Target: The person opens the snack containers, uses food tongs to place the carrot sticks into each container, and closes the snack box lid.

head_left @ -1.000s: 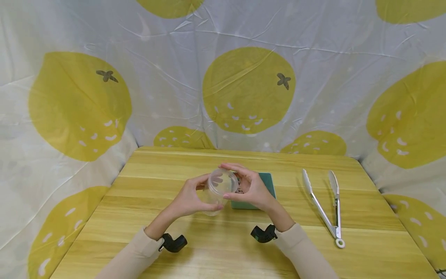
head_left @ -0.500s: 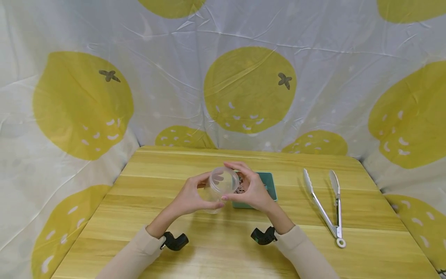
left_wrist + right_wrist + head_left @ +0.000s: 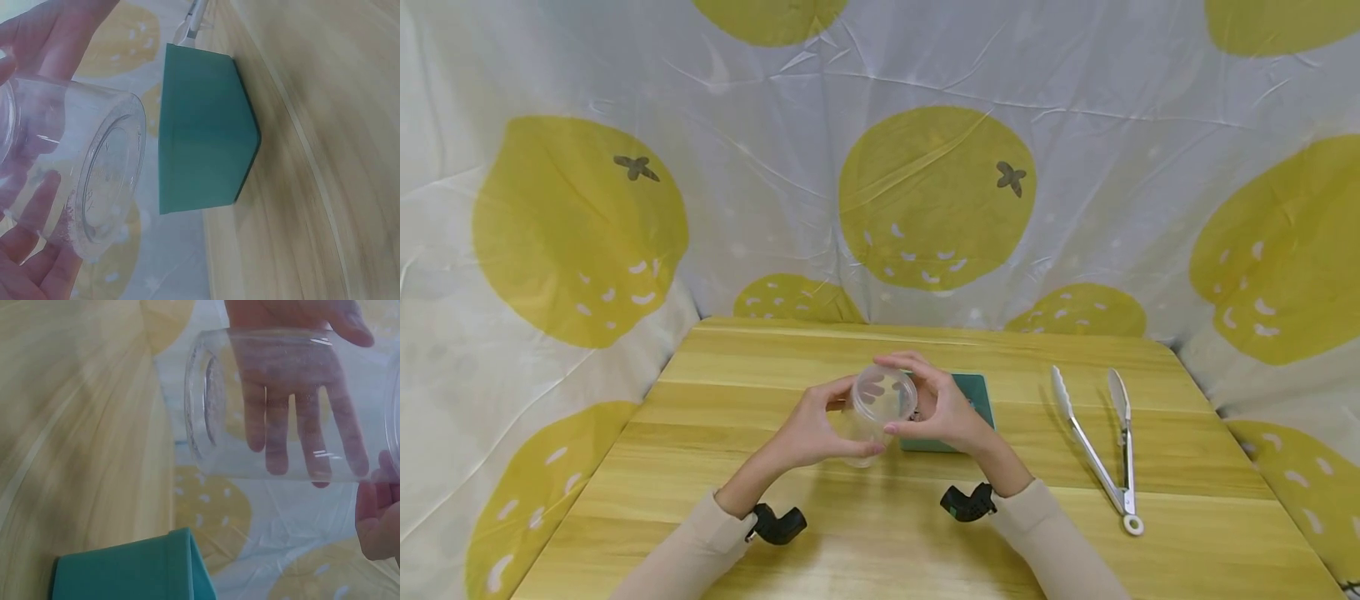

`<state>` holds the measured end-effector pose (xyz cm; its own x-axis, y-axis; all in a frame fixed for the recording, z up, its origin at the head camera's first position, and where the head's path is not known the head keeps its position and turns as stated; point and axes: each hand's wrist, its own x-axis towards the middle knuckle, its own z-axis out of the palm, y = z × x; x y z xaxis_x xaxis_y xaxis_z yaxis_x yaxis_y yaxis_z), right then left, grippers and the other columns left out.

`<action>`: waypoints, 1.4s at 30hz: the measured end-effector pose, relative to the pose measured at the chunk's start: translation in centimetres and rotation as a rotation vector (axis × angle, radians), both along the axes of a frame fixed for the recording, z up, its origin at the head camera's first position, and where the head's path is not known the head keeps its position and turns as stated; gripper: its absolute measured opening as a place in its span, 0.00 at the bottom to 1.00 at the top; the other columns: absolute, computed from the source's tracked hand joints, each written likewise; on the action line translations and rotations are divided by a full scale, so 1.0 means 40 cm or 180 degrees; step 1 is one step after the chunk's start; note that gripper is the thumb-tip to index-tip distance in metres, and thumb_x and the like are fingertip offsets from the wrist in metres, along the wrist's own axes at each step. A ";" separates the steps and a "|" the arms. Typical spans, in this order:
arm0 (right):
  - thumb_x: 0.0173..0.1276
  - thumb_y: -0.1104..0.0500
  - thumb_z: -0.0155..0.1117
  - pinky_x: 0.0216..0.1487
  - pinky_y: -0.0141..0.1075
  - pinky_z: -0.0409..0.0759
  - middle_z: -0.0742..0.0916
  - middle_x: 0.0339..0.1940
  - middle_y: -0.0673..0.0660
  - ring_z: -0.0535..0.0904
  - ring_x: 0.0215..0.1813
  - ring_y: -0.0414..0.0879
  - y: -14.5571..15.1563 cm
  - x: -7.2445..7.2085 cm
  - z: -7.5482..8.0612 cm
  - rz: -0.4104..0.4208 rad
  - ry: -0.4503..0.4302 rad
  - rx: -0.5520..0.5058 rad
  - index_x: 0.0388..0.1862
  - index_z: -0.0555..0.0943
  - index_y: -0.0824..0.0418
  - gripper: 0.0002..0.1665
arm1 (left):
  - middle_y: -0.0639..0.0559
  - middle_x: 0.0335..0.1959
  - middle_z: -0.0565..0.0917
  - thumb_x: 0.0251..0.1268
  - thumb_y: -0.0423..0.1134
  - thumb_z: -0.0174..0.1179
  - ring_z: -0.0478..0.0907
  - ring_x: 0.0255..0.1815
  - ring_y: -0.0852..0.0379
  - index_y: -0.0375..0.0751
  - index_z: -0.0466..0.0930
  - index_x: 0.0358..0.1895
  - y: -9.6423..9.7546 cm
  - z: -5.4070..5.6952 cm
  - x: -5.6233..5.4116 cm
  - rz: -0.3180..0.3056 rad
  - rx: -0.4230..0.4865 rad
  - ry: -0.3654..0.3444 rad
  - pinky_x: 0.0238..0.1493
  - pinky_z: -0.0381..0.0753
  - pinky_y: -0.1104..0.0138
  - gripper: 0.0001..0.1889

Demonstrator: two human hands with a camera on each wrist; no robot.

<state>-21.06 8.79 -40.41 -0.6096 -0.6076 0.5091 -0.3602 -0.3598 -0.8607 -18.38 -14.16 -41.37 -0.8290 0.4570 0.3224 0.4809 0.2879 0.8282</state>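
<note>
A clear plastic jar (image 3: 859, 430) is held up over the table between both hands. My left hand (image 3: 807, 427) grips its body, thumb on the near side and fingers spread behind, showing through the wall in the right wrist view. Around the rim at the top, my right hand (image 3: 946, 410) curls its thumb and fingers. The left wrist view shows the jar's bottom (image 3: 111, 175) with nothing under it. Just beyond the right hand stands a green box (image 3: 976, 398), partly hidden by that hand; small dark and pale speckled pieces show inside.
Metal tongs (image 3: 1093, 450) with pale tips lie spread at the right of the wooden table (image 3: 737, 358). A lemon-print cloth (image 3: 760, 192) hangs around the back and sides. Black wrist cameras (image 3: 778, 525) hang under both wrists, low over the tabletop.
The hands and jar keep nearly the same place. The right thumb has slid slightly left along the rim, then back right.
</note>
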 end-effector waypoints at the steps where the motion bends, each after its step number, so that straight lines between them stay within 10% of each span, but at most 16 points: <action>1: 0.58 0.69 0.76 0.60 0.40 0.77 0.65 0.67 0.71 0.63 0.64 0.70 0.001 -0.001 0.001 0.0047 0.0014 0.0008 0.71 0.65 0.74 0.45 | 0.59 0.55 0.83 0.47 0.43 0.80 0.80 0.53 0.55 0.47 0.76 0.66 0.001 0.000 0.001 -0.0030 0.0014 -0.0004 0.56 0.79 0.52 0.38; 9: 0.57 0.65 0.78 0.61 0.40 0.77 0.66 0.69 0.65 0.64 0.67 0.65 0.011 0.000 0.007 0.0126 0.0093 0.0034 0.75 0.61 0.72 0.51 | 0.57 0.56 0.83 0.47 0.41 0.80 0.80 0.55 0.56 0.44 0.75 0.67 0.003 -0.006 -0.002 -0.0071 0.0064 0.0047 0.56 0.79 0.53 0.39; 19: 0.56 0.56 0.81 0.62 0.38 0.75 0.69 0.65 0.69 0.69 0.64 0.58 0.008 0.017 -0.016 -0.0444 0.0117 0.0072 0.75 0.63 0.69 0.53 | 0.55 0.57 0.83 0.47 0.43 0.81 0.79 0.56 0.46 0.50 0.75 0.67 -0.001 -0.005 -0.005 0.0087 0.0021 0.0090 0.56 0.79 0.56 0.39; 30: 0.53 0.58 0.83 0.55 0.33 0.79 0.74 0.61 0.70 0.74 0.60 0.51 -0.030 0.034 -0.023 -0.0973 0.0086 -0.0236 0.67 0.70 0.76 0.47 | 0.61 0.56 0.82 0.47 0.45 0.81 0.79 0.54 0.58 0.52 0.76 0.66 0.004 -0.002 -0.004 0.0162 0.0007 0.0128 0.55 0.80 0.58 0.39; 42: 0.56 0.68 0.78 0.65 0.39 0.73 0.72 0.64 0.68 0.70 0.65 0.58 -0.007 0.005 -0.018 -0.0345 0.0109 -0.0302 0.69 0.65 0.81 0.46 | 0.55 0.58 0.82 0.49 0.42 0.80 0.79 0.57 0.53 0.46 0.74 0.68 0.004 -0.004 -0.006 -0.0016 0.0047 0.0068 0.57 0.79 0.56 0.39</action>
<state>-20.87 8.52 -41.14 -0.6503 -0.4871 0.5829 -0.4300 -0.3965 -0.8111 -18.61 -13.99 -41.55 -0.8195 0.4562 0.3469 0.5000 0.2732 0.8218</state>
